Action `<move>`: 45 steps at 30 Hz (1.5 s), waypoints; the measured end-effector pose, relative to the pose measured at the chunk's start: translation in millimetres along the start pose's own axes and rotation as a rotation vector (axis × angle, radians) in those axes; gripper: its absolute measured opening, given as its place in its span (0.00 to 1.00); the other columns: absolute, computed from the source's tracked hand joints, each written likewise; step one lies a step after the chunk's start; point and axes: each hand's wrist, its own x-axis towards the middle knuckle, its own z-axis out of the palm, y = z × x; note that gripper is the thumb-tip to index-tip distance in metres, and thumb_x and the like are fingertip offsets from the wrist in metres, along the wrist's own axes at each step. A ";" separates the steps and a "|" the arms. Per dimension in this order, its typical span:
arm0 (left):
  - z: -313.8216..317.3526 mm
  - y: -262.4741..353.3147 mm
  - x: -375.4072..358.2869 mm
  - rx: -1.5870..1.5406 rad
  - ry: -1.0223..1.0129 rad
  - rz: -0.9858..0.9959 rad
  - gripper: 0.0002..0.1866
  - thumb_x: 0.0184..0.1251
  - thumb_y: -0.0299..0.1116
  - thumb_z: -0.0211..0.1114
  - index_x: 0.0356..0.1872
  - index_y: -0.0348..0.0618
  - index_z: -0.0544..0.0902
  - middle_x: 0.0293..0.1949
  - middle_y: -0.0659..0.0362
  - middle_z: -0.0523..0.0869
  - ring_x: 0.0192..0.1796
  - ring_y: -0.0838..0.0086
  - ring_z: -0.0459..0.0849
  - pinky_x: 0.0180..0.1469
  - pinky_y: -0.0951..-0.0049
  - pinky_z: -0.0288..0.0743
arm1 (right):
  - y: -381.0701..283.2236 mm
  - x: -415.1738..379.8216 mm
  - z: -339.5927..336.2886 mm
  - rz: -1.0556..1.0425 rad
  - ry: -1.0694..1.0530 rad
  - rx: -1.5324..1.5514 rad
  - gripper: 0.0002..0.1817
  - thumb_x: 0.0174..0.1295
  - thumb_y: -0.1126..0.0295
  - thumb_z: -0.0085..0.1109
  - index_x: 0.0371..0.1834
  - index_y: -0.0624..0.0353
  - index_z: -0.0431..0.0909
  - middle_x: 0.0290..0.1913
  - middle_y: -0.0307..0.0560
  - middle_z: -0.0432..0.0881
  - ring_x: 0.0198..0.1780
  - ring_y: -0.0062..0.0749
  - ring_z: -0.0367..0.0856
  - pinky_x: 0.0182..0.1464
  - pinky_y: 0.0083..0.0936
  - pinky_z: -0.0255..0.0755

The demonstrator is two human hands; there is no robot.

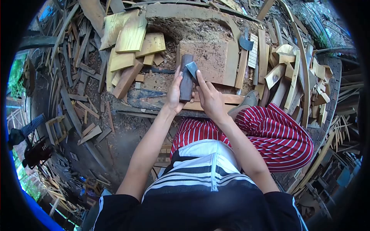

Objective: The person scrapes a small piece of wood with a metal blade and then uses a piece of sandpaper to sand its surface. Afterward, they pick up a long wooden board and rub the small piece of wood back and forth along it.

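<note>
My left hand (175, 92) is wrapped round the side and lower end of a dark oblong block (186, 85), which is held upright in the view, over the front of the workbench. A flat metal blade (191, 69) lies at a slant across the block's upper right part. My right hand (210, 96) grips this blade, with the index finger stretched along it and the other fingers curled below. Just beyond the block is a thick square wooden board (208, 57) scattered with chips.
Yellowish wood pieces (132, 36) are piled at the back left of the bench. A dark curved blade (246, 43) rests at the right, beside long wood strips (262, 54). More offcuts (275, 75) are heaped at the far right. A foot (251, 98) is at the bench's front edge.
</note>
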 end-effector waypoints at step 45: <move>12.7 -3.9 23.4 0.206 0.139 0.167 0.26 0.81 0.40 0.32 0.76 0.52 0.49 0.55 0.55 0.77 0.50 0.76 0.80 0.54 0.73 0.77 | -30.7 30.4 -28.6 0.244 -0.238 -0.110 0.25 0.70 0.69 0.46 0.69 0.60 0.62 0.27 0.69 0.80 0.31 0.63 0.81 0.36 0.52 0.73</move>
